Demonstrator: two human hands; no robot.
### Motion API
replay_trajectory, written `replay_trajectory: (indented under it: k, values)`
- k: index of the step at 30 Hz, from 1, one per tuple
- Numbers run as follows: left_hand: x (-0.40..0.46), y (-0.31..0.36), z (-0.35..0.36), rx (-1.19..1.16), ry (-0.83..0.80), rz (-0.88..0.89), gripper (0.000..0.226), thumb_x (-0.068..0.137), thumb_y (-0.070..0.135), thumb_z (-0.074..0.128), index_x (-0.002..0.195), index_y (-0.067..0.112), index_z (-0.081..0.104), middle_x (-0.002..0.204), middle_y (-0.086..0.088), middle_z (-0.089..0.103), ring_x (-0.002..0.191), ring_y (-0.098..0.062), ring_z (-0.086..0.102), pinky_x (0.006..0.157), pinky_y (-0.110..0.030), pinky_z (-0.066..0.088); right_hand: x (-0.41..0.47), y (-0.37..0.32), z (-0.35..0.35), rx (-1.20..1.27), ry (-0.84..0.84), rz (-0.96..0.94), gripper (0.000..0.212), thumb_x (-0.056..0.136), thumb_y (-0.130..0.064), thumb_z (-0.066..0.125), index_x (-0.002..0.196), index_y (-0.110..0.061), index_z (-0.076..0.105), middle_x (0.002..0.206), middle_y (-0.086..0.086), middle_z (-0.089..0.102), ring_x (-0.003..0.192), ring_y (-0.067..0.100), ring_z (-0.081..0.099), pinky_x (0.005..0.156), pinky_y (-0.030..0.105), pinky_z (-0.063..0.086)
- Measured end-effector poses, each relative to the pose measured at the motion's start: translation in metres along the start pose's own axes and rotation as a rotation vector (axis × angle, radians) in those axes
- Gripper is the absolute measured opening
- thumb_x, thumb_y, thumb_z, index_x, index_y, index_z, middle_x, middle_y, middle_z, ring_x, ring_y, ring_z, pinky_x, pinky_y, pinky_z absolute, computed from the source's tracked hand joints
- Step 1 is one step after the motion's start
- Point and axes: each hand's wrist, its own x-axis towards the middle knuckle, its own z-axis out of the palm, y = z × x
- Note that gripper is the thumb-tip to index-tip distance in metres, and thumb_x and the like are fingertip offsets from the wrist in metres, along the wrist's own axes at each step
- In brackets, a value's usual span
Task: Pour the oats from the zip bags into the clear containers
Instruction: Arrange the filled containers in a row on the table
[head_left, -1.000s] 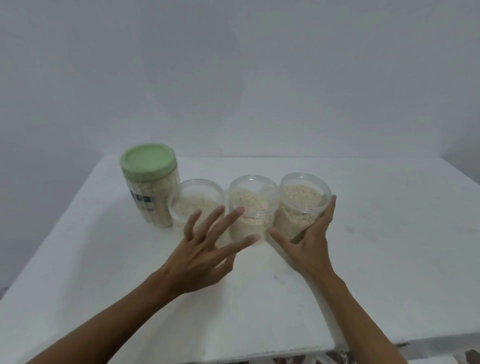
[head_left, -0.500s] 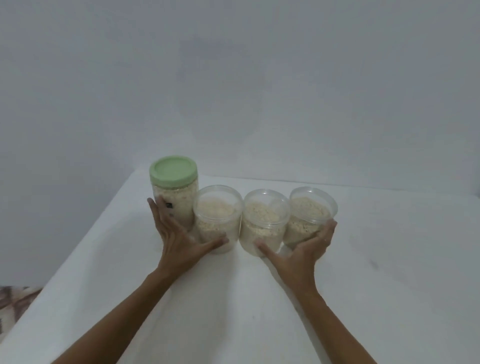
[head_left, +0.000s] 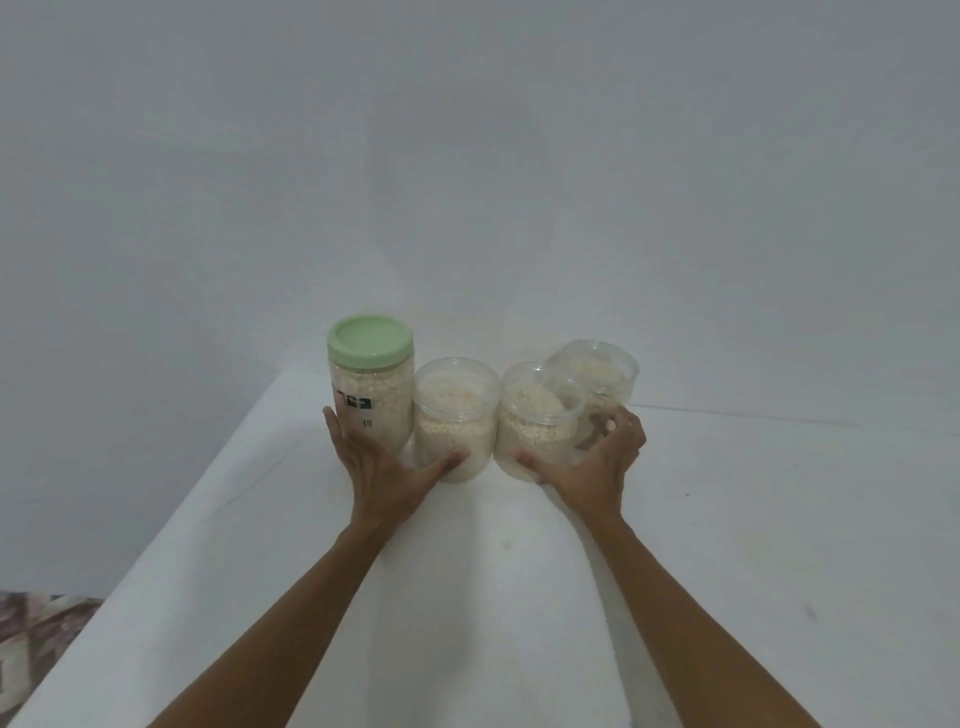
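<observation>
- The rightmost clear round plastic container of oats is tilted and blurred; the right hand hides its base.
- The right hand curls around it, thumb on the middle clear container.
- The left hand, fingers straight, presses the tall green-lidded jar, thumb on the left clear container.
- All stand at the far edge of the white table.
</observation>
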Motion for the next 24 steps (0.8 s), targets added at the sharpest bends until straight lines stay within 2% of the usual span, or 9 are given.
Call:
replay_trajectory:
  k: [3, 5, 7, 10, 14, 17, 19, 24]
  values:
    - [0.011, -0.005, 0.011, 0.002, 0.044, -0.007, 0.157, 0.048, 0.074, 0.076, 0.150, 0.013, -0.027, 0.162, -0.013, -0.023, 0.151, -0.026, -0.022, 0.123, -0.043, -0.005, 0.017, 0.004, 0.009, -0.040, -0.024, -0.040, 0.101, 0.030, -0.075, 0.082, 0.105, -0.017, 0.046, 0.120, -0.002, 0.027, 0.106, 0.013, 0.041, 0.089, 0.020, 0.044]
    - [0.018, -0.007, 0.016, -0.020, 0.063, -0.020, 0.155, 0.051, 0.073, 0.074, 0.150, 0.012, -0.028, 0.162, -0.016, -0.024, 0.151, -0.026, -0.023, 0.119, -0.032, -0.010, 0.023, 0.010, 0.014, -0.058, 0.009, -0.078, 0.087, 0.034, -0.073, 0.087, 0.091, -0.019, 0.050, 0.113, -0.001, 0.030, 0.095, 0.017, 0.046, 0.083, 0.017, 0.044]
    - [0.024, -0.009, 0.021, -0.037, 0.096, -0.022, 0.152, 0.053, 0.072, 0.074, 0.151, 0.010, -0.025, 0.162, -0.017, -0.024, 0.151, -0.026, -0.022, 0.114, -0.024, -0.015, 0.026, 0.014, 0.015, -0.048, 0.046, -0.069, 0.073, 0.042, -0.063, 0.092, 0.083, -0.019, 0.051, 0.106, 0.001, 0.037, 0.081, 0.014, 0.050, 0.074, 0.013, 0.045]
    - [0.037, -0.012, 0.030, -0.029, 0.133, -0.020, 0.145, 0.059, 0.077, 0.066, 0.152, 0.009, -0.022, 0.162, -0.020, -0.021, 0.152, -0.031, -0.019, 0.119, -0.035, -0.007, 0.032, 0.017, 0.015, -0.074, 0.104, -0.032, 0.059, 0.055, -0.049, 0.095, 0.074, -0.020, 0.046, 0.087, 0.001, 0.047, 0.064, 0.001, 0.045, 0.062, 0.010, 0.039]
    - [0.050, -0.015, 0.035, -0.005, 0.166, 0.021, 0.138, 0.065, 0.073, 0.069, 0.152, 0.005, -0.013, 0.163, -0.023, -0.006, 0.152, -0.036, -0.007, 0.120, -0.043, 0.006, 0.032, 0.012, 0.020, -0.177, 0.168, -0.005, 0.062, 0.058, -0.058, 0.091, 0.073, -0.024, 0.042, 0.080, -0.006, 0.047, 0.068, 0.012, 0.048, 0.059, 0.025, 0.038]
    - [0.054, -0.016, 0.036, -0.016, 0.165, 0.018, 0.137, 0.063, 0.070, 0.070, 0.153, -0.001, -0.005, 0.162, -0.023, -0.001, 0.153, -0.034, -0.004, 0.121, -0.043, 0.008, 0.030, 0.007, 0.024, -0.277, 0.193, -0.014, 0.063, 0.062, -0.064, 0.085, 0.078, -0.019, 0.044, 0.084, -0.003, 0.050, 0.078, 0.021, 0.054, 0.064, 0.032, 0.041]
    - [0.055, -0.018, 0.037, -0.012, 0.162, 0.014, 0.136, 0.064, 0.070, 0.069, 0.154, 0.000, -0.006, 0.163, -0.021, -0.002, 0.153, -0.032, -0.005, 0.120, -0.041, 0.007, 0.030, 0.006, 0.026, -0.318, 0.207, -0.027, 0.067, 0.060, -0.070, 0.083, 0.079, -0.017, 0.045, 0.084, 0.000, 0.052, 0.079, 0.024, 0.055, 0.067, 0.037, 0.046]
    - [0.055, -0.022, 0.036, -0.005, 0.149, 0.021, 0.133, 0.068, 0.066, 0.074, 0.155, 0.007, -0.006, 0.163, -0.017, -0.002, 0.153, -0.028, -0.005, 0.123, -0.055, 0.015, 0.029, 0.008, 0.028, -0.445, 0.206, -0.003, 0.078, 0.059, -0.082, 0.072, 0.086, -0.012, 0.050, 0.091, 0.004, 0.055, 0.085, 0.028, 0.056, 0.078, 0.037, 0.035]
